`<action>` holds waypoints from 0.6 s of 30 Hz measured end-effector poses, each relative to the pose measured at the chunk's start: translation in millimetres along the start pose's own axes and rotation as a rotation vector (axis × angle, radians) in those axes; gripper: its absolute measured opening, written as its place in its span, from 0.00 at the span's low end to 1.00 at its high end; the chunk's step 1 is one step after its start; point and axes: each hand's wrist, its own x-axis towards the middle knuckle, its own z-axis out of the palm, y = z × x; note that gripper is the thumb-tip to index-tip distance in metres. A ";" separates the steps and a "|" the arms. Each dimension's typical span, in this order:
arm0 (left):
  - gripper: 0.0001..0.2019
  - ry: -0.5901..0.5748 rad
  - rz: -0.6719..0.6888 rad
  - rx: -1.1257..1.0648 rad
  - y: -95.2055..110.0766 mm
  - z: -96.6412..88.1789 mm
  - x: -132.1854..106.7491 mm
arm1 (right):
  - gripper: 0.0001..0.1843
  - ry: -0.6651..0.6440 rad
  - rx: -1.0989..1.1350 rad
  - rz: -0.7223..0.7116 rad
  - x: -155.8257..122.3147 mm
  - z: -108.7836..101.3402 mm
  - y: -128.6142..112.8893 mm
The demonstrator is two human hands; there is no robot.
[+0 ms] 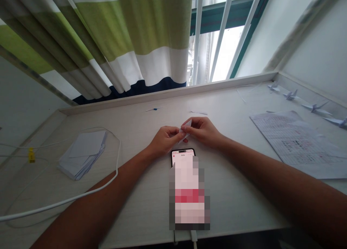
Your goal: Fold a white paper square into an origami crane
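Observation:
Above the middle of the desk, my left hand [168, 138] and my right hand [202, 129] meet around a small piece of folded white paper [185, 132]. The left fingers and thumb pinch its lower left side. Thumb and fingers of the right hand grip its upper right part, where a pointed corner shows. Most of the paper's folds are hidden by the fingers. Just below my hands a phone [187, 176] lies screen up, largely blurred out, with a white cable [194, 238] at its lower end.
Left stands a stack of white paper sheets [84, 151], near a looping white cable [118, 151] with a yellow tag [31, 155]. Several folded paper cranes [291, 94] line the right edge. A printed sheet [292, 144] lies right. Paper strips [199, 112] and a small blue-centred item [155, 108] lie behind.

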 end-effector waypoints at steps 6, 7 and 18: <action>0.10 0.203 0.108 0.209 0.1 5.3 -2.0 | 0.15 0.099 -0.254 -0.118 -0.2 -4.1 -1.1; 0.08 0.273 0.138 0.290 -0.6 5.2 -2.3 | 0.13 0.110 -0.349 -0.172 -0.6 -5.6 -1.8; 0.11 0.197 0.279 0.893 -8.9 -12.0 -1.7 | 0.08 -0.113 -0.926 -0.414 1.5 -20.7 2.9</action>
